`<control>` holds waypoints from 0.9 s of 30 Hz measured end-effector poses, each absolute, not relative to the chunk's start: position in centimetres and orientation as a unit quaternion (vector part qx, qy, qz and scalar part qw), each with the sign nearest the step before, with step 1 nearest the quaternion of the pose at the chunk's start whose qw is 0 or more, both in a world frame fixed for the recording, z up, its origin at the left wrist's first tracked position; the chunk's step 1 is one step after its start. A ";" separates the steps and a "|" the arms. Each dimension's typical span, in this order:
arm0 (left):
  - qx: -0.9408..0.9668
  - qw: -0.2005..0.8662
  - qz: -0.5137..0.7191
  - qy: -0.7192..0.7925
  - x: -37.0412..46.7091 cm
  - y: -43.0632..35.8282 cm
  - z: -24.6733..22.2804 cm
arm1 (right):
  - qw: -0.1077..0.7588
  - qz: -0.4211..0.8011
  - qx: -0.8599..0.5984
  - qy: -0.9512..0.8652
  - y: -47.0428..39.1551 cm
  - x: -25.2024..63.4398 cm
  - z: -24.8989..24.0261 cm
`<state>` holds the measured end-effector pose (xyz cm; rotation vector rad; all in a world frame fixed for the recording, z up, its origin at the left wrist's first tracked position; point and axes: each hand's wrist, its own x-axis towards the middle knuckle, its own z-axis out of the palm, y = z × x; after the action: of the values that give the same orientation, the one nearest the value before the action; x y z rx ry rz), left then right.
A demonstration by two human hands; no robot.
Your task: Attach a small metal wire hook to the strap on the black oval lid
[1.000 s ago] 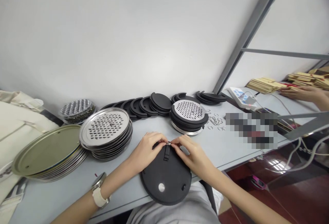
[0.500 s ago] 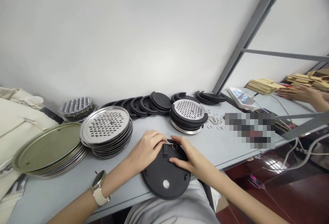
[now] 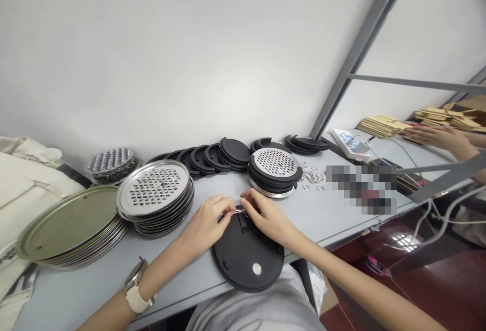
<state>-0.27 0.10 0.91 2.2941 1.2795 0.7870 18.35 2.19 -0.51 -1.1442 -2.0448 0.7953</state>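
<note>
As both hands met at the black disc (image 3: 248,255), metal hardware (image 3: 240,211) glinted there.
The left hand (image 3: 212,219) pinched it, fingers closed; the right hand (image 3: 266,217), loosely curled, touched it.

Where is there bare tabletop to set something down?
Bare: front left, between the green trays and the watch; right, between the right forearm and the metal rings. Crowded: along the wall, with black discs and perforated plates.

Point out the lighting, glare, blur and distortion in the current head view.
Head view: bright, soft light on the wall, brightest mid-wall; glare on the red floor at lower right; wide-angle stretching towards the edges, the frame post leaning; small rings too soft for detail; a blocky pixelated patch hiding part of the table.
</note>
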 end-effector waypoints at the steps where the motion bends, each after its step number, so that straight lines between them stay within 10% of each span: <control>1: 0.819 0.196 0.286 0.457 -0.3 0.1 0.8 | 0.329 0.284 -0.443 -0.784 2.4 17.9 -0.7; 27: 0.792 0.216 0.341 0.459 0.0 0.4 0.5 | 0.215 0.198 -0.515 -0.806 4.3 16.6 -0.7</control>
<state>-0.03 0.43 0.47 2.1943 1.2716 0.9456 16.62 4.35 -0.71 -1.4272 -2.2357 0.5503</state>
